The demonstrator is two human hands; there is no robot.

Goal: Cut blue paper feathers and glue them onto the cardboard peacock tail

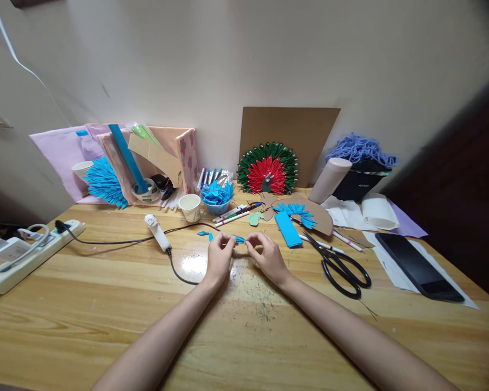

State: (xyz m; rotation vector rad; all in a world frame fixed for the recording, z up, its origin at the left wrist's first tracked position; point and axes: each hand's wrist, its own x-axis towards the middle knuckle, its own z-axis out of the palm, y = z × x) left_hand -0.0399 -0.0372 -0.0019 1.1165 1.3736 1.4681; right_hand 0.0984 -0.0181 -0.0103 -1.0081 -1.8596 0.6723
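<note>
Between my two hands is a small blue paper piece point(239, 239), pinched at its left end by my left hand point(220, 256) and at its right end by my right hand point(267, 257). Two loose blue paper petals point(204, 233) lie on the table just left of my left hand. Beyond my right hand rests a folded blue paper strip point(288, 229). Behind it, blue petals point(297, 213) are set in an arc on a cardboard fan shape point(320, 217). A plastic bowl point(217, 207) heaped with blue petals stands past my hands.
Black-handled scissors point(342, 271) and a phone point(421, 266) lie to the right. A corded white glue gun point(157, 232) lies left, near a paper cup point(190, 208) and a power strip point(36, 258). Markers point(232, 214) are strewn before a red-green paper peacock point(268, 171).
</note>
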